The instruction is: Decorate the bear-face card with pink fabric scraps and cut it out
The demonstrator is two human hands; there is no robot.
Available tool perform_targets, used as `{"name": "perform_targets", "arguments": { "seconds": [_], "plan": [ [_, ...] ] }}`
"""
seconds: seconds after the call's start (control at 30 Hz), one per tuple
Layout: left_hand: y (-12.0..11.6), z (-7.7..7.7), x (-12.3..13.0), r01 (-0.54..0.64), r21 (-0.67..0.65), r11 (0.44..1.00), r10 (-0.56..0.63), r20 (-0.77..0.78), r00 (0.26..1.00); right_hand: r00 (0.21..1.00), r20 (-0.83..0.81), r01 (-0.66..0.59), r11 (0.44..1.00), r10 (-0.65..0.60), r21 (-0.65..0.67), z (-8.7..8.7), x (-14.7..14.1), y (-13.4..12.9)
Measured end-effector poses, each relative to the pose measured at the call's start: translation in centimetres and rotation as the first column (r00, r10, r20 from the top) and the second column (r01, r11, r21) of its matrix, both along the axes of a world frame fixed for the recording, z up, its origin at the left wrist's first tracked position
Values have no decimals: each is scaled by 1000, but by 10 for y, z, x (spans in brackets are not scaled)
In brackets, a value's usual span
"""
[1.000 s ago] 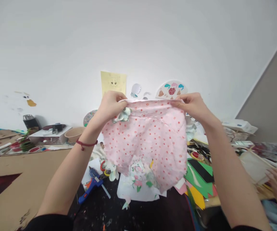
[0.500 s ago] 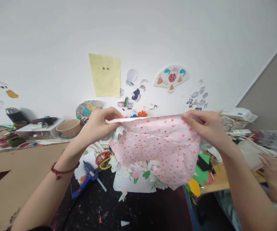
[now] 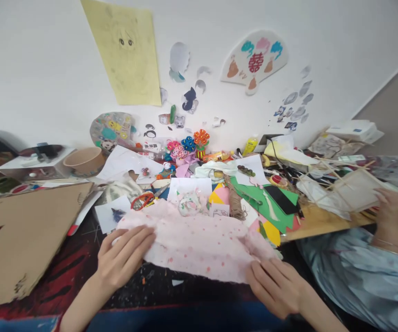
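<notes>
A thin pink cloth with red dots point(image 3: 192, 242) is spread over the near part of the dark table, creased along its top and right side. My left hand point(image 3: 121, 256) holds its left edge, fingers bent over the top and the thumb out of sight. At the front right corner, my right hand point(image 3: 275, 283) grips the cloth with curled fingers, its thumb hidden too. Just behind the cloth lie a white sheet of paper point(image 3: 185, 185), partly covered, and a small bundle of pale floral pieces point(image 3: 189, 203). Red-handled scissors point(image 3: 142, 201) rest beyond my left hand.
Brown cardboard point(image 3: 29, 230) lies on the left. Behind are beaded flowers point(image 3: 188, 143), twine point(image 3: 234, 198), green sheets point(image 3: 254, 203) and a phone point(image 3: 281, 199). On the right, another person's hand point(image 3: 394, 207) touches a stick frame point(image 3: 353, 186).
Both hands have come down and nearer with the pink cloth, which was held up in the air and now lies over the table. The view has tilted downward.
</notes>
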State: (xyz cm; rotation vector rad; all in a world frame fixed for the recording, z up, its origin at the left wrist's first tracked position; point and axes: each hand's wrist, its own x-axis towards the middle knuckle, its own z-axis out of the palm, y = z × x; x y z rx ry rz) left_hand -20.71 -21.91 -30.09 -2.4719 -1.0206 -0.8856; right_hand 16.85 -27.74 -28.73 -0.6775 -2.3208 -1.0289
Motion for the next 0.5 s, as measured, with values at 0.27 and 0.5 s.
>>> {"name": "perform_targets", "arguments": {
  "seconds": [0.27, 0.5],
  "plan": [
    [-18, -11, -4, 50, 212, 976, -38, -58, 998, 1000, 24, 20, 995, -18, -93, -1, -4, -22],
    [-31, -15, -7, 29, 172, 985, -17, -66, 998, 997, 67, -21, 995, 27, -95, -8, -1, -26]
  ]
}}
